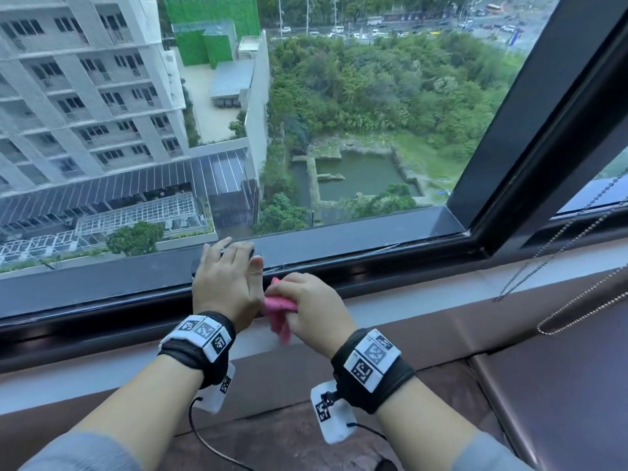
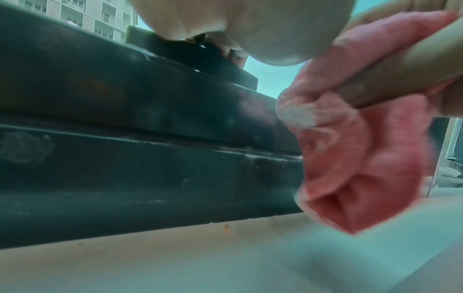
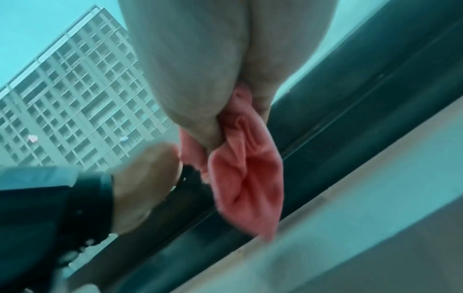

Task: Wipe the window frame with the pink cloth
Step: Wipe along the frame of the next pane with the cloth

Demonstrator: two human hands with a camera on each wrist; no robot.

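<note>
The dark window frame runs along the bottom of the glass. My left hand lies over the black window handle on that rail, with its fingers curled round it and its thumb pointing right. In the left wrist view the left hand covers the handle. Just to the right, my right hand grips the bunched pink cloth low against the frame, above the pale sill. The cloth hangs in folds from the right hand, and the cloth's lower end nears the sill.
A dark slanted mullion rises at the right. Bead chains hang from a blind over the pale sill. A brown padded ledge lies below my forearms. Beyond the glass there are buildings and trees far below.
</note>
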